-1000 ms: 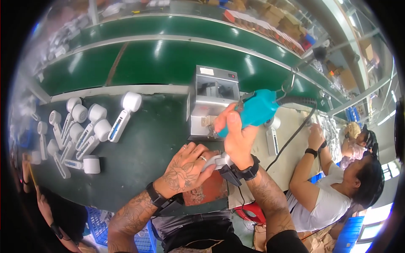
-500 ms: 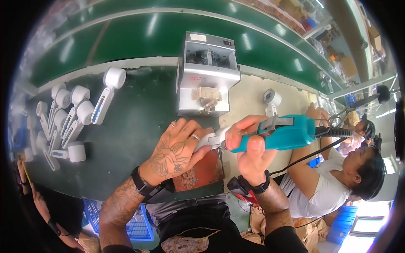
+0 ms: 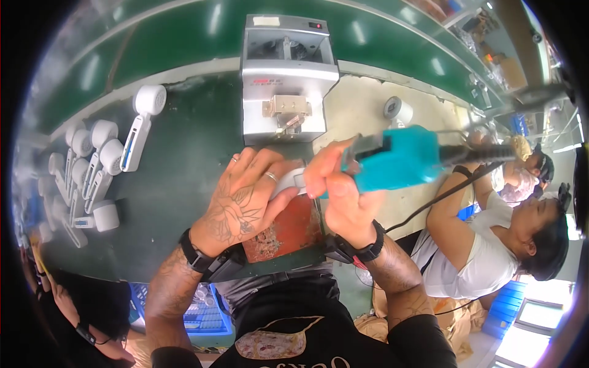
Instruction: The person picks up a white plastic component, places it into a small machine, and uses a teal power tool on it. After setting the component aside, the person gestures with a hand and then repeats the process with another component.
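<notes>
A teal plastic electric screwdriver with a black cable lay nearly horizontal, tip toward a small white plastic part resting over a rust-red worn pad.

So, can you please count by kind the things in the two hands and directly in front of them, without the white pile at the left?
Blue-green screwdriver, in the right hand: 1
White part, under the left hand: 1
Red-brown mat: 1
Grey machine: 1
Total: 4
</notes>
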Motion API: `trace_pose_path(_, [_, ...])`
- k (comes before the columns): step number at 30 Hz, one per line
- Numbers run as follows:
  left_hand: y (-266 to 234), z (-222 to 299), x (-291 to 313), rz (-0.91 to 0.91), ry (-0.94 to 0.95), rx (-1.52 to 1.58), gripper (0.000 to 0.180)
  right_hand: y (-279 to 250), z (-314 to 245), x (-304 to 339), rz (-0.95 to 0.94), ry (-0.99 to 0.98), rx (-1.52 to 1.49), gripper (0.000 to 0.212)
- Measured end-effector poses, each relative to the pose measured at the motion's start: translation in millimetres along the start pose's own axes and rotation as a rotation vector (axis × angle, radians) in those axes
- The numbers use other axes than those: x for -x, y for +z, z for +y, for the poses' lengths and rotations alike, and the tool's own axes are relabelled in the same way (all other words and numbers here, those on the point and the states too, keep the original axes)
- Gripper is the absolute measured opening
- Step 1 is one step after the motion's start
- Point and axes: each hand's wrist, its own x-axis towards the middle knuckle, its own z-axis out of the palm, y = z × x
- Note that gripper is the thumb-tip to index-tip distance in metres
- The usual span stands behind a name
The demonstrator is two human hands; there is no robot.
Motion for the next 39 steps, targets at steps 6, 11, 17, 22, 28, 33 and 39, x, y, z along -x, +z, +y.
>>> trace_pose_path(6, [9,1,12,0.068,0.131,-0.128,0.042,18,-26,17,0.185,0.163,-0.171,0.042])
trace_pose_path(11, [-15,18,58,0.1,0.197,-0.194,0.043,-12,-75,42,0.223,-0.03,-0.301,0.06])
trace_pose_path(17, [-59,-37,91,0.347,-0.295,-0.588,0.029,-52,-61,74,0.311,-0.03,-0.049,0.069])
trace_pose_path(22, [-87,-37,68,0.419,-0.463,-0.778,0.03,-83,-65,94,0.19,0.079,-0.063,0.074])
trace_pose_path(28, [59,86,-121,-0.08,-0.105,0.088,0.043,-110,-67,102,0.263,0.11,-0.034,0.073])
trace_pose_path(33, [154,72,-203,-0.06,-0.18,-0.004,0.051,-93,-70,98,0.228,0.117,-0.021,0.074])
trace_pose_path(39, [158,63,-187,-0.006,-0.218,0.082,0.037,-94,-75,103,0.239,0.142,0.008,0.076])
